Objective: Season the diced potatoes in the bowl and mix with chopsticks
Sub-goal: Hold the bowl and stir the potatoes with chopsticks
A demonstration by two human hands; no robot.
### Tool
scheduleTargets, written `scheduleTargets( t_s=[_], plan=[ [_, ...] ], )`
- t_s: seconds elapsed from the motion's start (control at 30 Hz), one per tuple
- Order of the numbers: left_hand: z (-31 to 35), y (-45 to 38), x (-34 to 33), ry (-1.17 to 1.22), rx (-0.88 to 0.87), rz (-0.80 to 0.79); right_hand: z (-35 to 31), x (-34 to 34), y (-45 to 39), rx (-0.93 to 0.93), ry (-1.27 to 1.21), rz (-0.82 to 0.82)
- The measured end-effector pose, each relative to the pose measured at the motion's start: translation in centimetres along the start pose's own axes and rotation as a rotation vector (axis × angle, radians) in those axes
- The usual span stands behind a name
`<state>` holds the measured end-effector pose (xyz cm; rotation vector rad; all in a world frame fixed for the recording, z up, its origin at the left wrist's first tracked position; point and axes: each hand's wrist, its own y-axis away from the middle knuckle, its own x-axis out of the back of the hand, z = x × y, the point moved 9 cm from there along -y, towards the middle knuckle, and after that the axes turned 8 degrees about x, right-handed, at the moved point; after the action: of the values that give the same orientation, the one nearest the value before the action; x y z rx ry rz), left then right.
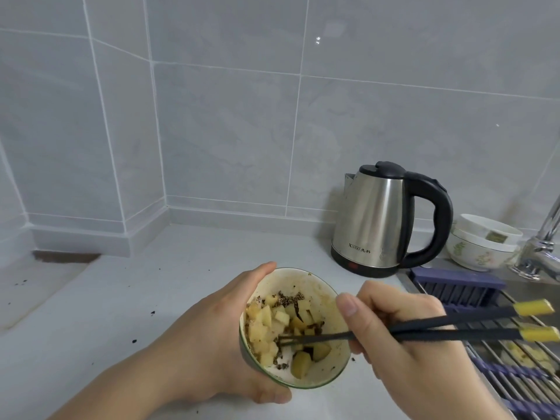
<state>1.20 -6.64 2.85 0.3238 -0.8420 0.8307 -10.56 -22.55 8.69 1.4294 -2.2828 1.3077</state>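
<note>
Diced potatoes (272,331): pale yellow cubes flecked with dark seasoning, heaped in a bowl (321,286) tilted on the grey bench (151,298).
Chopsticks (454,327): black, yellow-ended, tips among the potatoes; pinched by the right hand (403,338).
Left hand (209,334): curled round the bowl's outer wall.
Kettle (375,219): steel, behind the bowl.

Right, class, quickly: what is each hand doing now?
Left hand: fingers curled round the bowl, holding it.
Right hand: gripping the chopsticks, tips in the potatoes.
</note>
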Motion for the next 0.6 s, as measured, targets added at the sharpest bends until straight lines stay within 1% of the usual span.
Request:
scheduleTargets(
  t_s=[0.1,0.2,0.33,0.47,0.53,0.6],
  plan=[
    [0.0,0.0,0.0,0.003,-0.006,-0.003,-0.1,1.4,-0.1,0.059,0.064,0.102],
    [-0.2,0.0,-0.1,-0.001,-0.001,-0.001,0.2,2.4,-0.4,0.061,0.153,0.133],
    [-0.2,-0.1,0.0,-0.002,-0.010,0.012,1.1,2.3,-0.5,0.001,0.108,0.074],
    [-0.2,0.0,0.0,0.019,-0.004,0.017,0.1,0.3,-0.1,-0.006,-0.044,-0.005],
    [-0.2,0.0,-0.1,0.019,-0.009,0.019,-0.3,-0.7,0.2,0.021,-0.013,-0.025],
    [-0.3,0.1,-0.1,0.015,-0.008,0.016,-0.3,-0.6,0.2,0.070,0.085,-0.001]
  ],
)
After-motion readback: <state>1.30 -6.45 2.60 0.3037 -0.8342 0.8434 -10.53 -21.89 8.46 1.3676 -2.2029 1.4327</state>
